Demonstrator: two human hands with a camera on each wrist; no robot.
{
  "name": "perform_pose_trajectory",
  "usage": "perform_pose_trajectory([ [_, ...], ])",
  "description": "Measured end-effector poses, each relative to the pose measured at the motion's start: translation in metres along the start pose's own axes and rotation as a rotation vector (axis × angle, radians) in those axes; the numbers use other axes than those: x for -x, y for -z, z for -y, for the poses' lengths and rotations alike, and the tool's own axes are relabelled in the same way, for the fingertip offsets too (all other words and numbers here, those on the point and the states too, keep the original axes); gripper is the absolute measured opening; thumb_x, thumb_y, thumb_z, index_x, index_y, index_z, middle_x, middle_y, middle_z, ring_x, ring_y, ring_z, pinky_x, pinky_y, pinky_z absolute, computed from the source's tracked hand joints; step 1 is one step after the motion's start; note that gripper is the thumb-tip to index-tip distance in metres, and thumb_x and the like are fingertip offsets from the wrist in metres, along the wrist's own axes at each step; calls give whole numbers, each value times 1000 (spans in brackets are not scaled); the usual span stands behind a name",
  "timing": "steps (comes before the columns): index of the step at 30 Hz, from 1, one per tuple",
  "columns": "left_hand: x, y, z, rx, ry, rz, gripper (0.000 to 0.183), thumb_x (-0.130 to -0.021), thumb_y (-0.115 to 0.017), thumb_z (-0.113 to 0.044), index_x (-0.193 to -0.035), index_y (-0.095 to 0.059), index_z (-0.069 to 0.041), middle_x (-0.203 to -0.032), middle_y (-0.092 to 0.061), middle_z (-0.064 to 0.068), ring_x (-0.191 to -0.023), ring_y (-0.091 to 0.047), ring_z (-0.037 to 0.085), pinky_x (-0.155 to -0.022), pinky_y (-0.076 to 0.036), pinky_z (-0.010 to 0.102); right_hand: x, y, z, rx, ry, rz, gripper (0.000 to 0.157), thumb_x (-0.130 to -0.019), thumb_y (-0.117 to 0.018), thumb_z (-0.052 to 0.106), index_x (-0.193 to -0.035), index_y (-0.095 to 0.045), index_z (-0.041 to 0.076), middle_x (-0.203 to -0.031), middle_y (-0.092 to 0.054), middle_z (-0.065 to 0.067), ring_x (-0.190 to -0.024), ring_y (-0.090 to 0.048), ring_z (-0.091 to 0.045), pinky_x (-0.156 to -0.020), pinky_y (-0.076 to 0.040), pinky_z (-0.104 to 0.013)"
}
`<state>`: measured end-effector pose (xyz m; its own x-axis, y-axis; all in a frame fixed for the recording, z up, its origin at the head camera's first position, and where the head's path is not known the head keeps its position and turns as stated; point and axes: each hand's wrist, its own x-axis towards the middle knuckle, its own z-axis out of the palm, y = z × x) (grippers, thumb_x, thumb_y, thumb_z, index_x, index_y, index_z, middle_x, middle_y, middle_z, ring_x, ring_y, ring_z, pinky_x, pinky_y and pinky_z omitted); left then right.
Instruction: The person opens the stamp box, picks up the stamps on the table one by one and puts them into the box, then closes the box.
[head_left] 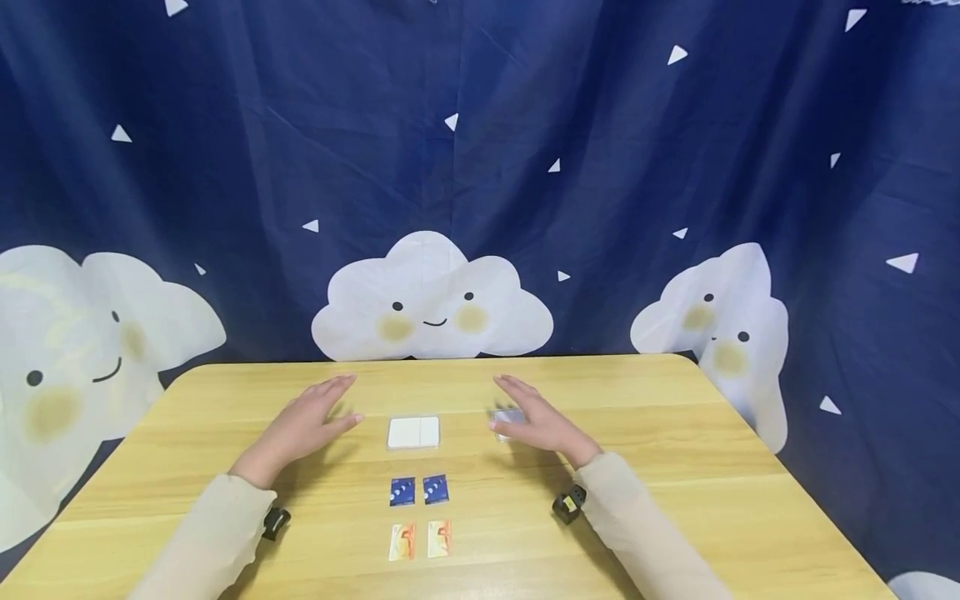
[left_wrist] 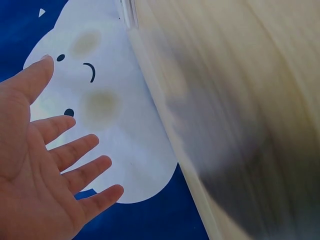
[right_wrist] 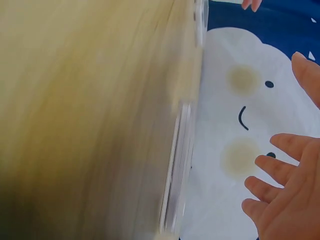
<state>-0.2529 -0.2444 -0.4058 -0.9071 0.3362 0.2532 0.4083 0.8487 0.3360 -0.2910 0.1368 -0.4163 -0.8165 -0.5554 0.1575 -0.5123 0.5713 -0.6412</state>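
My left hand (head_left: 303,425) hovers over the left part of the table, fingers extended and holding nothing. On the other side my right hand (head_left: 543,423) is held above the table, also with straight fingers and nothing in it. Between them lies a flat clear case with white inside (head_left: 413,432). A second clear flat case (head_left: 510,423) is partly hidden beneath the right hand. Nearer to me are two dark blue cards with moon shapes (head_left: 402,492) in a row, and below them two orange-and-white cards (head_left: 439,539). Both wrist views show spread fingers, apart from anything.
The wooden table (head_left: 675,517) has rounded far corners. Right behind it hangs a dark blue curtain (head_left: 420,167) printed with white clouds and triangles. A black band device (head_left: 570,503) sits on the right wrist and another (head_left: 276,522) on the left.
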Motion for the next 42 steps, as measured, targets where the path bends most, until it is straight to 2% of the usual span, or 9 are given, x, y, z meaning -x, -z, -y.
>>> perform_pose_trajectory([
  [6, -3, -5, -2, 28, -17, 2, 68, -92, -57, -40, -141, -37, 3, -144, -37, 26, -130, -35, 46, -106, -26, 58, -8, -8, 5, -25, -3, 28, 79, -87, -63, 43, -149, -25, 10, -155, -19, -11, -142, -16, -28, -113, -17, -50],
  [16, -8, -11, -6, 83, -25, 17, 67, -92, -59, -36, -141, -37, 3, -143, -39, 24, -130, -35, 44, -106, -26, 58, -20, -22, 20, -51, -5, 74, 79, -86, -66, 38, -148, -27, 9, -154, -23, -10, -142, -20, -27, -113, -18, -46],
  [24, -11, -18, -9, 150, -47, 31, 68, -91, -61, -35, -141, -36, 4, -144, -38, 24, -131, -34, 44, -107, -26, 57, -28, -37, 26, -169, -51, 111, 77, -85, -69, 33, -147, -29, 10, -153, -28, -11, -140, -24, -28, -113, -20, -48],
  [32, -13, -25, -14, 221, -25, 72, 70, -89, -63, -35, -143, -35, 0, -143, -38, 26, -131, -34, 44, -106, -27, 57, -32, -45, 25, -325, -149, 136, 74, -84, -70, 30, -147, -33, 17, -151, -32, -7, -139, -28, -28, -111, -23, -49],
  [38, -16, -29, -15, 281, -14, 96, 72, -88, -64, -37, -143, -35, -1, -144, -38, 23, -132, -33, 43, -107, -26, 57, -39, -52, 23, -355, -158, 152, 73, -83, -71, 25, -145, -34, 13, -149, -36, -5, -137, -32, -25, -112, -25, -42],
  [42, -18, -32, -15, 342, -3, 125, 76, -86, -65, -41, -144, -34, -1, -146, -36, 21, -133, -33, 42, -108, -26, 56, -42, -55, 22, -388, -178, 161, 75, -81, -74, 24, -145, -36, 13, -148, -38, -4, -135, -36, -24, -111, -26, -42],
])
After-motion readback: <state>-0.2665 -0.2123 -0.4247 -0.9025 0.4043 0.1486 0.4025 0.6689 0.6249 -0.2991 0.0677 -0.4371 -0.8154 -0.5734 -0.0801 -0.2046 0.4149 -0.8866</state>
